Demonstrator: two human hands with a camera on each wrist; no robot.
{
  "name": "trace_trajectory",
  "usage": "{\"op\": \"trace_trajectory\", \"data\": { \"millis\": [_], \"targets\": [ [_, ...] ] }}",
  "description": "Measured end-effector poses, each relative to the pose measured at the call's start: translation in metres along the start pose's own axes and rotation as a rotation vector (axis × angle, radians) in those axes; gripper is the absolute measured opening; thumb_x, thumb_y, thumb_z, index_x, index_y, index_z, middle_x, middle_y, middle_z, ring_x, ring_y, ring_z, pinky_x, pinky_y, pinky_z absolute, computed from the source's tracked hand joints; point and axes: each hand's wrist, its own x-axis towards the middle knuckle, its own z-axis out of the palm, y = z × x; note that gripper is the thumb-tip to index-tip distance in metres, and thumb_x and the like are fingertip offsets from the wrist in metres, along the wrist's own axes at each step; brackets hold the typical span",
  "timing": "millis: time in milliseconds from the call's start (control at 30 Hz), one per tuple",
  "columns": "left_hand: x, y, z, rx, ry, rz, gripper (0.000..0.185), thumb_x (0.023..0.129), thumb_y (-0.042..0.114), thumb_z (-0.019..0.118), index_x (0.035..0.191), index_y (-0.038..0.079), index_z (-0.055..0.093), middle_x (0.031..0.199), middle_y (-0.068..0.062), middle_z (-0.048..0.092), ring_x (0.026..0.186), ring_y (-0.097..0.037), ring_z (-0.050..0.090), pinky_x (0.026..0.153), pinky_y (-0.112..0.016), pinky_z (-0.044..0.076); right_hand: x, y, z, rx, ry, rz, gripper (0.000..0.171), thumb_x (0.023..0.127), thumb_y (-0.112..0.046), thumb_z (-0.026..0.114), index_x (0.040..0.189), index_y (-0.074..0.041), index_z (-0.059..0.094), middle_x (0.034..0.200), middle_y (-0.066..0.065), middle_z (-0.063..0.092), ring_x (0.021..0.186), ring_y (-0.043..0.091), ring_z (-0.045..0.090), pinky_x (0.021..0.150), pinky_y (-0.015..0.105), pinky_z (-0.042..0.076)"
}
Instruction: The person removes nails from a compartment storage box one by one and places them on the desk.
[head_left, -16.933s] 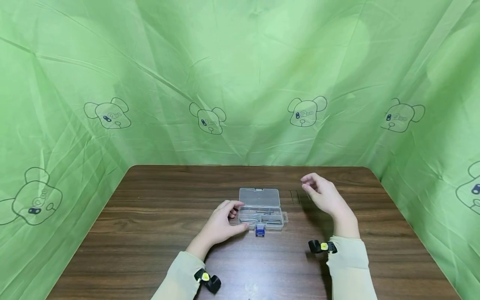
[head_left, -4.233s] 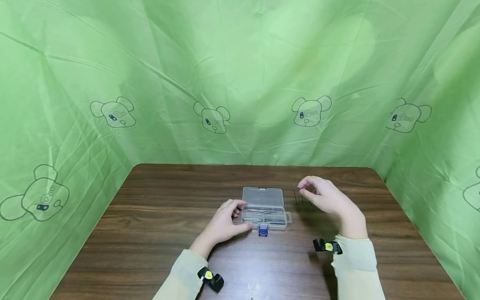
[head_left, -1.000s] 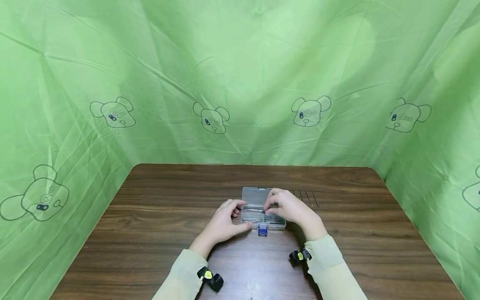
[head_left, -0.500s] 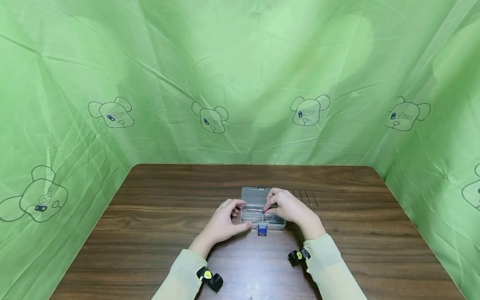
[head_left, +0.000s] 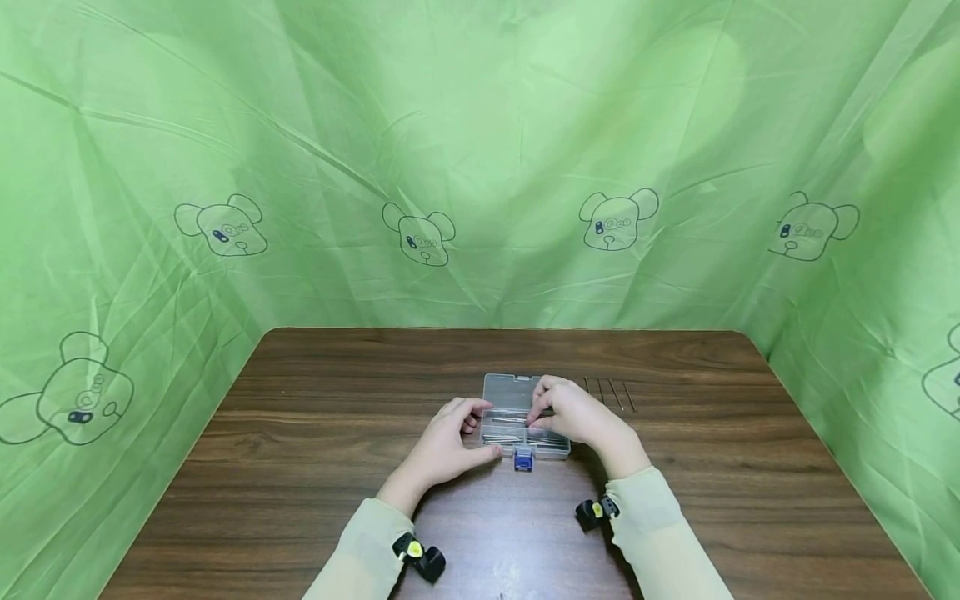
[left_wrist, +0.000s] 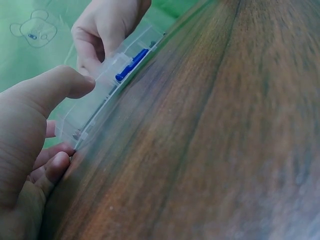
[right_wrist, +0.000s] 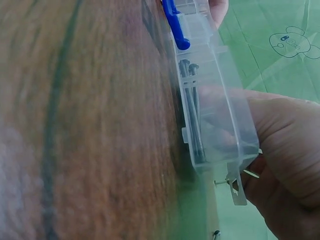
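A clear plastic compartment box [head_left: 513, 392] lies on the table with its lid tipped back. Thin metal nails [right_wrist: 192, 110] with flat heads lie inside it. My left hand [head_left: 447, 446] grips the box's left end, thumb at the front corner and fingers behind. My right hand [head_left: 581, 421] reaches over the right half, thumb and index fingertips close together down in a rear compartment; cannot tell whether a nail is between them. Several loose nails [head_left: 616, 395] lie roughly side by side on the table, right of the box.
A blue latch [head_left: 523, 460] hangs at the box's front edge. The brown wood-grain table [head_left: 322, 433] is bordered by green cloth [head_left: 517, 275] at the back and sides. Each sleeve carries a small black camera [head_left: 420, 558].
Seconds ago my right hand was over the loose nails; it has since moved left into the box. The row has grown since the earliest frame. My left hand has stayed on the box.
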Motion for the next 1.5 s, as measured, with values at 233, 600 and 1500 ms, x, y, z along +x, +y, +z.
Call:
{"op": "trace_trajectory", "data": {
  "millis": [233,600,1500],
  "targets": [
    [0.0,-0.001,0.001,-0.004,0.001,-0.002,0.066,0.083,0.037,0.095,0.14,0.017,0.069,0.113,0.007,0.063,0.099,-0.009,0.06,0.092,-0.032,0.054,0.0,0.001,0.001,-0.016,0.014,-0.029,0.005,0.089,-0.018,0.09,0.09,-0.015,0.087,0.101,-0.007,0.059,0.096,0.012,0.059,0.092,0.036,0.055],
    [0.0,-0.001,0.0,-0.004,0.006,-0.006,0.066,0.084,0.039,0.095,0.14,0.016,0.069,0.112,0.006,0.063,0.098,-0.009,0.059,0.091,-0.032,0.053,-0.002,0.0,0.001,-0.057,0.009,-0.036,0.01,0.093,-0.019,0.087,0.086,-0.018,0.079,0.103,-0.007,0.059,0.099,0.013,0.061,0.093,0.038,0.056],
    [0.0,0.0,0.001,0.001,0.015,-0.002,0.065,0.084,0.04,0.095,0.139,0.018,0.069,0.11,0.008,0.061,0.098,-0.009,0.059,0.091,-0.032,0.053,-0.008,0.004,-0.015,0.055,0.013,-0.003,0.005,0.102,-0.015,0.078,0.097,-0.015,0.076,0.103,-0.007,0.068,0.098,0.012,0.067,0.094,0.042,0.058]
  ]
}}
